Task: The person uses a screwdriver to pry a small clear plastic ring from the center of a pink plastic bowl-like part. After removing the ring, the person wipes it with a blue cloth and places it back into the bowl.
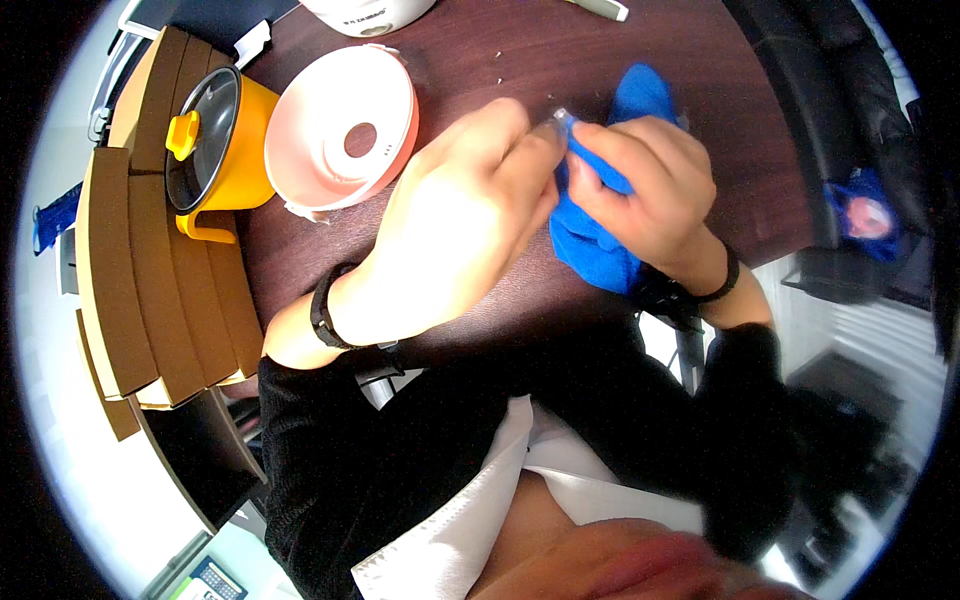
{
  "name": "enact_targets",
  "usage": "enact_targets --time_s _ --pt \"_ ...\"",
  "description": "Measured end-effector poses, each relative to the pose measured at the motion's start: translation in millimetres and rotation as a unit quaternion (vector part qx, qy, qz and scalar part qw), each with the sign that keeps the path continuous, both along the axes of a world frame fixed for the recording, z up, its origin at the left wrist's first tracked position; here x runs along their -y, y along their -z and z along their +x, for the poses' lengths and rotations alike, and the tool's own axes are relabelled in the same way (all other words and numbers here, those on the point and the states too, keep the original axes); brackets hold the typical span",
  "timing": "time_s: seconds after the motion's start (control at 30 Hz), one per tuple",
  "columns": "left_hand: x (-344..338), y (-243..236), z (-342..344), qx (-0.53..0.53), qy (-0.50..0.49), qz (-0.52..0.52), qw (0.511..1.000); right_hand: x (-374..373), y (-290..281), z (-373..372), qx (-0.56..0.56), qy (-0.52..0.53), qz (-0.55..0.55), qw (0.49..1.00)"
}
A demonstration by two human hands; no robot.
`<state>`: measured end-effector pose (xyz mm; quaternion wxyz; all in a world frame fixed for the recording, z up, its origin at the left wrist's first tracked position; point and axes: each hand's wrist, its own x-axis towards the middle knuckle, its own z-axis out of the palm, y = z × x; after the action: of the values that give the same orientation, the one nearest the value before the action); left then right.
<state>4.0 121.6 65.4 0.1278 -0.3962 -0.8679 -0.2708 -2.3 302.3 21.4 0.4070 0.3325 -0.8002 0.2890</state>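
Blue cloth (pixel 590 245) is bunched in your right hand (pixel 655 190), fingers curled tight around it above the dark wooden table (pixel 480 50). Your left hand (pixel 455 235) pinches a small clear piece (pixel 561 116) against it. Pink lid (pixel 340 130) and yellow pot (pixel 215 140) sit off to your left.

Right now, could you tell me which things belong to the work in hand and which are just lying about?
In hand:
left hand
right hand
blue cloth
small clear part, pinched between both hands

Lying about:
yellow pot
pink lid
white appliance
cardboard boxes
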Motion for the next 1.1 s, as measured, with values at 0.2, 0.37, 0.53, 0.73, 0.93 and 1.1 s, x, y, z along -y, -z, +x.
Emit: enact_targets --time_s 0.2,0.37,0.53,0.73,0.93,1.1 --pt "-0.3 2.1 -1.9 0.000 -0.005 0.006 1.000 1.1 2.8 1.7 -0.008 -0.012 0.017 1.000" --pt "-1.0 5.8 -5.6 0.012 -0.001 0.008 1.000 3.4 3.1 5.5 0.001 -0.053 0.001 0.999" --pt "2.7 2.2 -11.1 0.035 0.022 -0.001 0.999 -0.1 -2.1 5.0 0.010 -0.078 -0.030 0.996" --pt "4.0 5.3 -16.7 0.051 0.039 0.023 0.998 2.7 -4.4 3.7 0.063 -0.091 -0.054 0.992" --pt "3.0 6.1 -18.7 0.035 0.052 0.045 0.997 -0.2 -3.4 4.0 0.088 -0.057 -0.031 0.994" --pt "5.9 -2.8 -15.0 0.028 0.061 0.074 0.995 -2.0 -5.3 1.3 0.091 -0.017 -0.064 0.994"
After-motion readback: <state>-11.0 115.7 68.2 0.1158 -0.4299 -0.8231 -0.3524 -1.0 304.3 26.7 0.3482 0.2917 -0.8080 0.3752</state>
